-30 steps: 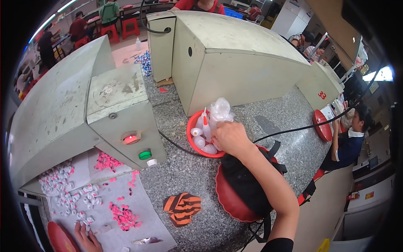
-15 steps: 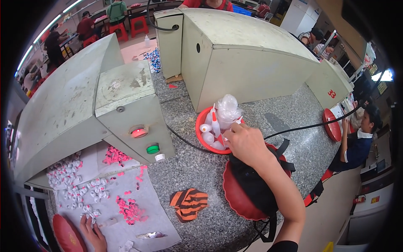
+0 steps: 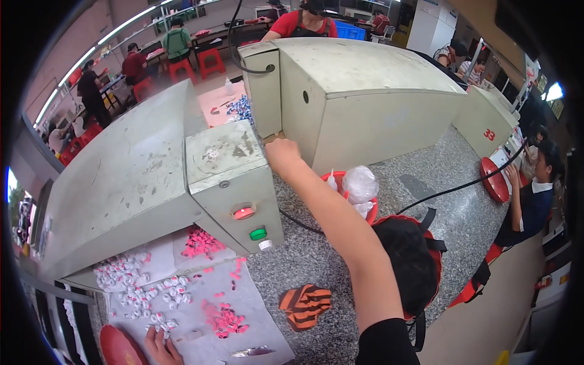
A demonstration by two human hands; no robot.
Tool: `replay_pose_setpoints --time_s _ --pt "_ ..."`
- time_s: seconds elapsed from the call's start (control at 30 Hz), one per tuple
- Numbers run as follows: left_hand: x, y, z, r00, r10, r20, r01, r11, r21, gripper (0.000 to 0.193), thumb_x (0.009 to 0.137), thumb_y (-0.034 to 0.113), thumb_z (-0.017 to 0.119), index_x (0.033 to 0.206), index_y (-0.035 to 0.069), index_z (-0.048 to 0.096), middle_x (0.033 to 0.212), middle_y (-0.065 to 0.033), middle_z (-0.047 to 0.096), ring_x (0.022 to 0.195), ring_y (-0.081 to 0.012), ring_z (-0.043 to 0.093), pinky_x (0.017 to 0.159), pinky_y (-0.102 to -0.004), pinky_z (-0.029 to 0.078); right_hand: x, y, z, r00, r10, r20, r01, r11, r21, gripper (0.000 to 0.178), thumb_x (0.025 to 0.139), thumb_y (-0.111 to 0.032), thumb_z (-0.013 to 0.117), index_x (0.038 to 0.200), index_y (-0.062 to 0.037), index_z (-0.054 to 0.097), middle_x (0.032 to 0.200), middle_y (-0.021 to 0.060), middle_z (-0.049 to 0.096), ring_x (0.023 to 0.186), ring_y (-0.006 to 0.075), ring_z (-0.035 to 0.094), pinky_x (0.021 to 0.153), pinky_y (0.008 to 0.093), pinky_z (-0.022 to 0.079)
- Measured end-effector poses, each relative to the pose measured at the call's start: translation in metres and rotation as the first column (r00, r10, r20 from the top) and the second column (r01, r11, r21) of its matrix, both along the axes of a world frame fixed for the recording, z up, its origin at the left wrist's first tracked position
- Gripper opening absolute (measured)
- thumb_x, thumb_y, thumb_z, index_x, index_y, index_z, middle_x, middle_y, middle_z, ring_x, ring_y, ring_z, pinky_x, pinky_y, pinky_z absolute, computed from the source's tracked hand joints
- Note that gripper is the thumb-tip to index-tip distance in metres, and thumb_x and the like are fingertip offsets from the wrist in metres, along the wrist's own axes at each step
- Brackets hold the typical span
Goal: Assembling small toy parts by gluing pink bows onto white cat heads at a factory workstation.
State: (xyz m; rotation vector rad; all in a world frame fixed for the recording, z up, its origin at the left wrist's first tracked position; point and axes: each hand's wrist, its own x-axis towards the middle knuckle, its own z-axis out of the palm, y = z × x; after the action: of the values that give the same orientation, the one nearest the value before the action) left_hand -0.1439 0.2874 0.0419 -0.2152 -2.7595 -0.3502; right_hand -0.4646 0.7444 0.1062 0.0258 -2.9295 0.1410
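My right arm stretches across the granite table to the gap between two grey-green machine housings. There my right hand is curled, its fingertips hidden; I cannot see what it holds, if anything. Beside my forearm stands a red bowl with white squeeze bottles and a clear plastic bag, partly covered by the arm. At the lower left my left hand rests with fingers apart on white paper, touching small white pieces. A small translucent bottle lies beside it. Pink pieces are heaped farther right.
The left housing carries a red light and a green button. A larger housing stands behind. An orange-and-black striped cloth, a black bag, a cable and a red dish lie around. A co-worker sits at right.
My right hand has left the red bowl and moved far and left to the gap between the housings. The view has shifted; my left hand stays by the white pieces.
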Motion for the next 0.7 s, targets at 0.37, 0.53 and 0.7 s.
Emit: replay_pose_setpoints --time_s 0.37,0.53,0.7 --pt "-0.004 -0.01 0.001 1.0 -0.016 -0.02 0.017 0.998 0.059 0.028 0.079 -0.002 0.048 0.106 -0.003 0.05 0.116 -0.0209 0.044 0.108 -0.0359 0.043 0.092 -0.0413 0.033 0.137 0.027 0.061 0.968 0.161 -0.194 -0.141 0.983 0.116 0.012 0.066 -0.008 0.055 0.076 -0.0074 0.062 0.07 0.0104 0.059 0.067 0.0289 0.06 0.059 0.0393 0.049" --pt "0.0 -0.005 0.002 0.999 -0.019 -0.042 0.022 0.996 0.084 0.026 0.078 -0.001 0.05 0.105 -0.003 0.05 0.113 -0.0209 0.045 0.105 -0.0363 0.044 0.089 -0.0414 0.035 0.218 0.061 0.056 0.986 0.05 -0.157 -0.028 0.99 0.138 0.008 0.067 -0.011 0.057 0.073 -0.007 0.061 0.068 0.0085 0.058 0.064 0.0258 0.06 0.056 0.0367 0.049" --pt "-0.013 -0.012 0.008 0.984 0.144 0.103 -0.174 0.894 0.412 0.024 0.082 0.004 0.05 0.104 -0.002 0.048 0.097 -0.0147 0.049 0.093 -0.0267 0.047 0.084 -0.034 0.036 0.257 0.057 0.043 0.989 0.088 -0.115 -0.073 0.989 0.129 0.005 0.067 -0.01 0.058 0.067 -0.0055 0.057 0.065 0.0078 0.057 0.065 0.0241 0.06 0.054 0.0357 0.049"
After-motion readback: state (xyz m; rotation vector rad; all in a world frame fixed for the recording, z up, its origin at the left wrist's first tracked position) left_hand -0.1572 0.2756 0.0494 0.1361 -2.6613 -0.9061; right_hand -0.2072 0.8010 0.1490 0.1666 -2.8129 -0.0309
